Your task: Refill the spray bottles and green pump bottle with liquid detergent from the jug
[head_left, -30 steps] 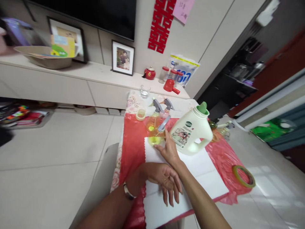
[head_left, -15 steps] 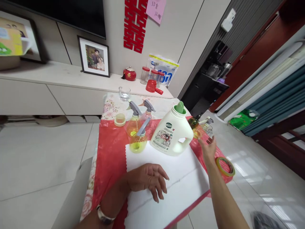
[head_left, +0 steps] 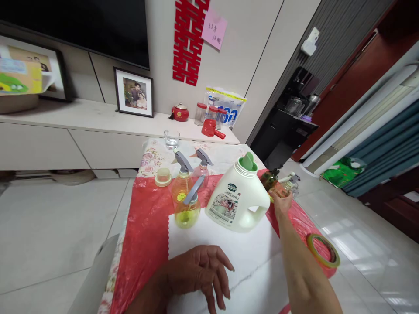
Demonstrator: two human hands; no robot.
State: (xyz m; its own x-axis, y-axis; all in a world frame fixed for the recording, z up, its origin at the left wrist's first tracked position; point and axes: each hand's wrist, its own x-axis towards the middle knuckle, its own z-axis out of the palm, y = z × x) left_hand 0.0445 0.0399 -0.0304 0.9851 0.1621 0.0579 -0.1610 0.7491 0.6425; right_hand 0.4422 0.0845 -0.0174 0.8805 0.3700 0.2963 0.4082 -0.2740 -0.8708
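Observation:
My left hand [head_left: 204,272] hovers over the white scallop-edged mat [head_left: 248,257], fingers loosely spread and holding nothing. My right hand [head_left: 282,201] is at the table's right side, fingers curled around something mostly hidden, beside a dark green pump bottle [head_left: 269,179] and a clear spray bottle [head_left: 291,185]. Between my hands a cream detergent jug [head_left: 240,196] stands upright, with a green piece [head_left: 248,160] in its mouth. Left of it are a round spray bottle [head_left: 187,214] with yellow liquid, a yellowish spray bottle [head_left: 181,186] and a pinkish one [head_left: 200,174].
A pale yellow cap [head_left: 163,177] and a glass cup [head_left: 172,139] are toward the table's back left. A tape roll [head_left: 323,249] lies at the right edge on red plastic sheeting [head_left: 144,226]. Red-lidded jars [head_left: 200,114] and a red scoop [head_left: 209,127] stand on the cabinet behind.
My right hand has moved forward to the bottles on the right, and its open fingers have curled in. My left hand stays spread above the mat. The view has tilted slightly upward.

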